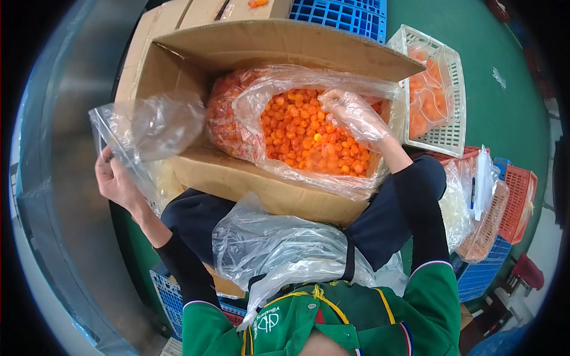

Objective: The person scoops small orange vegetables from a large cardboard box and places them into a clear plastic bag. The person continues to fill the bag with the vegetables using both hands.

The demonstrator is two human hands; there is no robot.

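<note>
A large cardboard box stands in front of me, lined with a clear plastic bag full of small orange round pieces. My right hand, covered by a thin clear plastic glove, reaches into the orange pieces at the bag's far right. My left hand is bare and pinches the edge of an empty clear plastic bag, held up to the left of the box.
A white slotted basket lined with plastic holds more orange pieces at the right. Blue crates and red crates stand around. Crumpled clear plastic lies on my lap. A grey metal surface runs along the left.
</note>
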